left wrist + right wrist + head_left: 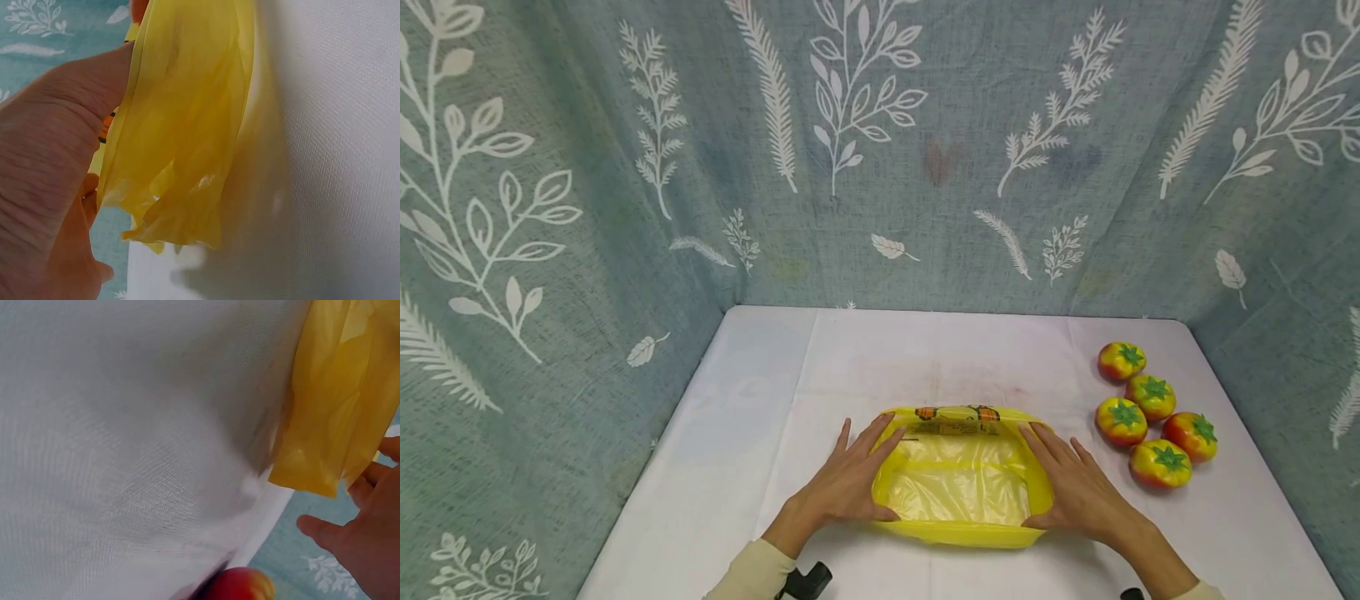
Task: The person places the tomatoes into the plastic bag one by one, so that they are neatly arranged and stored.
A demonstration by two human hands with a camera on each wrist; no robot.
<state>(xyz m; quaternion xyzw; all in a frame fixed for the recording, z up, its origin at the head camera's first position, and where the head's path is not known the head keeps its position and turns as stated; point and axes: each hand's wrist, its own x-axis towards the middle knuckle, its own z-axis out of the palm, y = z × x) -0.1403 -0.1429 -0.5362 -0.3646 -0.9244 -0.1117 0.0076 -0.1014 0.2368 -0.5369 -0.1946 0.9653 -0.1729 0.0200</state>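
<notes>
One gaping, thin yellow bag point(962, 534)

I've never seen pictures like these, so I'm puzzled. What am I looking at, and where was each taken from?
There's no machine, just a person's left hand and right hand, both bare. The wide picture looks down from the person's head. The others look from the left and right wrists, so things look tilted. On the white cloth-covered table is a yellow plastic bag with its mouth open. Both hands touch its sides, with fingers spread, and seem to hold it open. On the right lie five round red-and-yellow fruits with green leafy tops. Around the table hangs grey-green cloth printed with white leaves.
</notes>
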